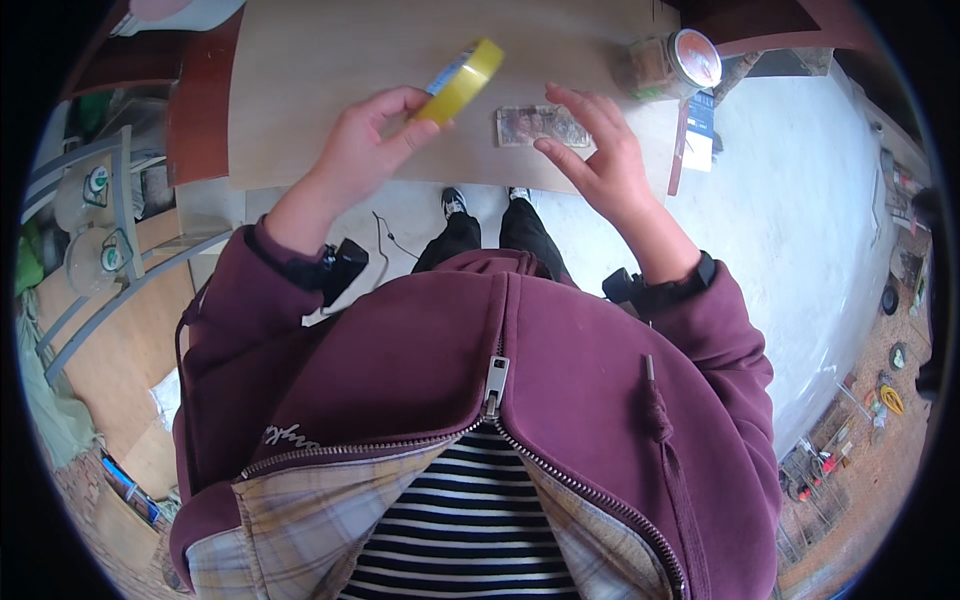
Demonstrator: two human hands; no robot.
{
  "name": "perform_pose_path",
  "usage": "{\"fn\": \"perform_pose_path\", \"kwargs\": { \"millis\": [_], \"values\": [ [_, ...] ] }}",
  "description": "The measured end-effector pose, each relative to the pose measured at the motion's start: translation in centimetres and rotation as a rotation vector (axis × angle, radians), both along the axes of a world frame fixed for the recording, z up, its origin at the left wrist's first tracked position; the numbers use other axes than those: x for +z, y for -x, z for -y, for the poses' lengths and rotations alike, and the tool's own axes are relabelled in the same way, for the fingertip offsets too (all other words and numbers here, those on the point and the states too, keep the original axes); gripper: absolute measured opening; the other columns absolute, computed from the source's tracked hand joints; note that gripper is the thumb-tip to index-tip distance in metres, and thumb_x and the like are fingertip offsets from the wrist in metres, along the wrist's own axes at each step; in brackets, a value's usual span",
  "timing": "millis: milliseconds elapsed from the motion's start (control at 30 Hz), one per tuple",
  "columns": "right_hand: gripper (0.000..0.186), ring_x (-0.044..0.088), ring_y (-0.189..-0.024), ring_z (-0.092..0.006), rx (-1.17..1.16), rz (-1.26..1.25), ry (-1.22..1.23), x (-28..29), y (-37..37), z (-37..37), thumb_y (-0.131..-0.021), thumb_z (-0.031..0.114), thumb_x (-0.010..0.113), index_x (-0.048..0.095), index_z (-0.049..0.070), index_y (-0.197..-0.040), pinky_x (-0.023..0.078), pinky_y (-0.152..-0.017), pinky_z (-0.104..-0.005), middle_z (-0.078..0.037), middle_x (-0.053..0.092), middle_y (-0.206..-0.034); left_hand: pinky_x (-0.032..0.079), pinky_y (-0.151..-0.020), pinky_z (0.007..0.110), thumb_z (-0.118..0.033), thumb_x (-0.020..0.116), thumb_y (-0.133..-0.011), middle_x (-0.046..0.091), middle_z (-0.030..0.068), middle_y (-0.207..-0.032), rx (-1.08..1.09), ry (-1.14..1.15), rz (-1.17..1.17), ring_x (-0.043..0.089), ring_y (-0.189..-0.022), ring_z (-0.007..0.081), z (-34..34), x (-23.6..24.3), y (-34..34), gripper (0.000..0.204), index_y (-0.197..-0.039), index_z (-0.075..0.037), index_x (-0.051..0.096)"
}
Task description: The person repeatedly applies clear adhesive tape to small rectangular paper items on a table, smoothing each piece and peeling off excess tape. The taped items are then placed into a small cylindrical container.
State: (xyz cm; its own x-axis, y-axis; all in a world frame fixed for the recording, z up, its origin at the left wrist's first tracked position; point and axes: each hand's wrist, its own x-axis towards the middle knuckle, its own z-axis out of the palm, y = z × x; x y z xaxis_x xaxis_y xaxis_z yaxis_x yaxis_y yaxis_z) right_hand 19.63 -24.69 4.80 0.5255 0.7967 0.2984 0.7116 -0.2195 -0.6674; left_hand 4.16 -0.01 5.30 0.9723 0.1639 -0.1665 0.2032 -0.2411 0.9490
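A roll of yellow tape [470, 84] is pinched at its lower end between the thumb and fingers of my left hand [382, 130], tilted above the table. My right hand [600, 148] has its thumb and fingers apart and holds nothing. It hovers beside a worn banknote [522, 127], which lies flat near the table's front edge, its right end close to my thumb and fingers. Past my right hand, a clear jar with a round printed lid [697, 57] rests on its side at the table's right end.
The pale wooden table [330, 60] spans the far side in front of me. A blue and white card or box [699, 125] sits by its right edge. At left stands a grey metal rack [125, 190]. A dark cable [380, 245] lies on the floor near my feet.
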Motion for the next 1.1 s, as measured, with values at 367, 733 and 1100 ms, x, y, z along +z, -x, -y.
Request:
{"fn": "perform_pose_path", "kwargs": {
  "millis": [367, 733, 1100],
  "values": [
    [0.079, 0.059, -0.108, -0.0237, 0.068, -0.360, -0.281, 7.7, -0.9, -1.3, -0.065, 0.028, 0.089, 0.054, 0.001, -0.131, 0.050, -0.089, -0.0350, -0.013, 0.058, -0.124, 0.033, -0.108, 0.043, -0.019, 0.062, -0.095, 0.065, 0.0072, -0.108, -0.238, 0.285, 0.253, 0.053, -0.121, 0.0234, 2.0, 5.3, 0.4, 0.020, -0.109, -0.004, 0.058],
    [0.074, 0.052, -0.123, -0.0225, 0.204, -0.596, -0.218, 10.5, -0.7, 0.4, -0.074, 0.017, 0.084, 0.049, 0.001, -0.137, 0.041, -0.107, -0.0362, -0.011, 0.053, -0.132, 0.022, -0.116, 0.053, 0.004, 0.063, -0.082, 0.065, 0.0063, -0.116, -0.460, -0.078, 0.365, 0.048, -0.131, 0.0310, 2.9, 7.6, -1.3, 0.023, -0.103, -0.007, 0.062],
    [0.044, 0.062, -0.097, -0.0237, 0.088, -0.081, -0.294, 11.6, 0.1, 0.4, -0.069, 0.008, 0.082, 0.068, 0.008, -0.112, 0.053, -0.077, -0.0316, -0.009, 0.064, -0.112, 0.031, -0.112, 0.048, 0.007, 0.058, -0.073, 0.061, 0.0121, -0.117, -0.482, -0.258, 0.375, 0.053, -0.120, 0.0318, 4.2, 9.0, -1.6, 0.031, -0.100, -0.006, 0.063]
  ]
}}
